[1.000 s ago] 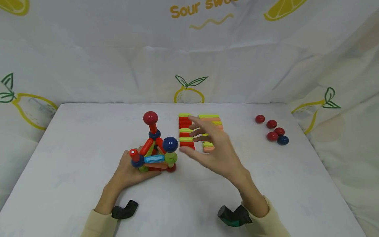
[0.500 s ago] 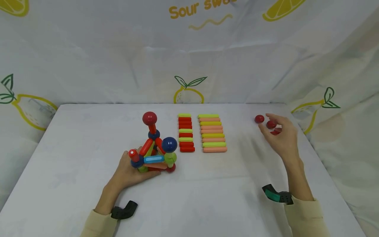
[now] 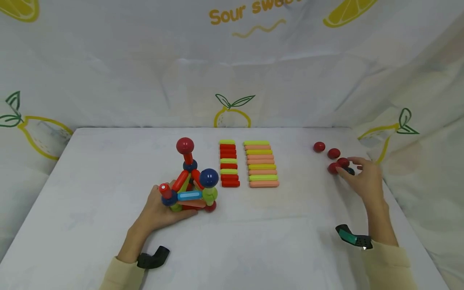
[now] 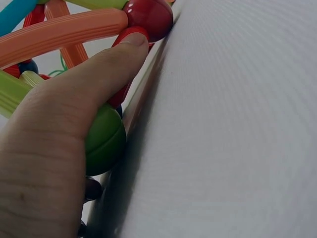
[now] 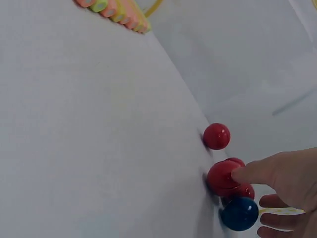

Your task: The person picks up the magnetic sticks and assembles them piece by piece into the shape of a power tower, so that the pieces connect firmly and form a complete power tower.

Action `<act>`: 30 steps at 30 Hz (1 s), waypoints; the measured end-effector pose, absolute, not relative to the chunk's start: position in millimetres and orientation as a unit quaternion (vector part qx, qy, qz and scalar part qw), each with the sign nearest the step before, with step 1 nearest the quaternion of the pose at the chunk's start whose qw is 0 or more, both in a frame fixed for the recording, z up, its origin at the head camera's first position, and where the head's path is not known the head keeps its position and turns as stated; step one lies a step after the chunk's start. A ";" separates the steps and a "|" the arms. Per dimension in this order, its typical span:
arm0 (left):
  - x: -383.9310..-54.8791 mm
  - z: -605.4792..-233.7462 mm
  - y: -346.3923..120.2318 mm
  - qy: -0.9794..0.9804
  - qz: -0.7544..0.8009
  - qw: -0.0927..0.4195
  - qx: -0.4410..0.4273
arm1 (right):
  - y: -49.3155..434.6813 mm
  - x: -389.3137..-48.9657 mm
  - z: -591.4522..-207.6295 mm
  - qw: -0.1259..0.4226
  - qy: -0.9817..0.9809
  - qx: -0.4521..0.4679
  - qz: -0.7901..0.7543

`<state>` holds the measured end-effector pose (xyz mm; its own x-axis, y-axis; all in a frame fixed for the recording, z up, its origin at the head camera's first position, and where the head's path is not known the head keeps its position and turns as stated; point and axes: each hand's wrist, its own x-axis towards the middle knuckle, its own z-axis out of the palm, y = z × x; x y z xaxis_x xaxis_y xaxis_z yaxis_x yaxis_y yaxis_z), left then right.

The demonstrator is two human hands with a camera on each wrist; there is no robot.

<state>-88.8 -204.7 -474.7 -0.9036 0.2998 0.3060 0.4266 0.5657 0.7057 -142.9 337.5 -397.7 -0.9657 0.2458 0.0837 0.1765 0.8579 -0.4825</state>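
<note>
On the left of the table stands a magnetic stick-and-ball structure of red, blue, green and orange pieces. My left hand grips its base from the left, the thumb along the front. In the left wrist view that thumb lies against a red rod, near a red ball and above a green ball. At the right my right hand reaches around a dark blue ball, thumb and fingers apart. Its thumb tip overlaps a red ball in the right wrist view; firm contact is unclear.
Two columns of short sticks lie mid-table: a red-and-green column and an orange-and-yellow column. More red balls lie behind the right hand. A lemon-print cloth hangs behind the table's back edge.
My right hand has swung from above the stick columns to the balls at the right, then slightly farther right and down around the blue ball. The left hand and structure stay put.
</note>
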 end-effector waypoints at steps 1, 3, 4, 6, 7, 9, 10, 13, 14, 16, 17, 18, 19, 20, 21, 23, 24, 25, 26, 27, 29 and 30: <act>-88.9 -474.6 -204.8 -0.881 -0.419 0.074 -0.208 | 339.3 -141.3 -400.6 0.059 -0.962 -0.118 0.240; -89.0 -474.5 -205.0 -0.877 -0.426 0.068 -0.211 | 341.8 -137.6 -406.0 0.040 -0.962 -0.132 0.236; -88.9 -474.5 -205.3 -0.873 -0.434 0.062 -0.213 | 342.7 -136.3 -408.2 0.030 -0.962 -0.139 0.234; -88.9 -474.9 -206.2 -0.864 -0.452 0.050 -0.215 | 343.1 -134.0 -411.3 0.019 -0.961 -0.150 0.231; -88.9 -475.6 -206.9 -0.860 -0.461 0.045 -0.215 | 342.8 -133.3 -412.0 0.014 -0.959 -0.159 0.233; -87.9 -475.3 -207.8 -0.849 -0.485 0.027 -0.206 | 341.3 -131.9 -412.3 0.003 -0.956 -0.175 0.235; -86.8 -474.6 -208.3 -0.846 -0.493 0.026 -0.202 | 340.0 -131.2 -411.9 0.001 -0.954 -0.181 0.238; -83.9 -474.2 -210.1 -0.829 -0.518 0.058 -0.202 | 332.2 -126.8 -409.4 0.021 -0.951 -0.182 0.249; -83.0 -473.2 -210.3 -0.819 -0.531 0.072 -0.205 | 328.4 -124.6 -407.9 0.036 -0.951 -0.174 0.253; -81.9 -472.2 -211.0 -0.796 -0.551 0.114 -0.223 | 319.1 -119.2 -403.9 0.071 -0.949 -0.156 0.265; -82.0 -471.1 -211.0 -0.782 -0.564 0.130 -0.231 | 313.7 -116.5 -401.6 0.090 -0.947 -0.146 0.270; -81.7 -468.8 -210.7 -0.766 -0.580 0.141 -0.238 | 307.9 -113.9 -398.9 0.109 -0.945 -0.135 0.279; -81.4 -465.8 -210.3 -0.752 -0.594 0.153 -0.242 | 301.3 -111.1 -395.6 0.126 -0.940 -0.122 0.292; -81.3 -462.4 -210.1 -0.739 -0.604 0.168 -0.247 | 294.5 -108.4 -392.3 0.144 -0.936 -0.107 0.304; -81.1 -458.4 -210.2 -0.729 -0.610 0.183 -0.251 | 287.1 -105.8 -388.9 0.160 -0.930 -0.092 0.317; -81.2 -449.5 -210.8 -0.712 -0.616 0.215 -0.258 | 272.0 -101.0 -381.7 0.189 -0.914 -0.055 0.355; -81.3 -445.0 -211.5 -0.707 -0.615 0.233 -0.261 | 264.4 -98.7 -378.0 0.200 -0.903 -0.033 0.379; -81.4 -440.7 -212.4 -0.702 -0.612 0.251 -0.263 | 256.6 -96.7 -373.8 0.211 -0.894 -0.008 0.396; -81.3 -436.3 -213.4 -0.701 -0.606 0.267 -0.265 | 248.9 -94.7 -369.6 0.219 -0.884 0.016 0.413; -81.1 -432.2 -214.4 -0.701 -0.599 0.281 -0.266 | 241.2 -93.0 -365.3 0.225 -0.875 0.040 0.427; -80.7 -424.6 -216.2 -0.705 -0.582 0.304 -0.269 | 225.2 -90.0 -355.7 0.231 -0.859 0.087 0.448; -80.4 -421.2 -216.9 -0.708 -0.573 0.312 -0.271 | 217.4 -88.7 -351.0 0.232 -0.854 0.110 0.453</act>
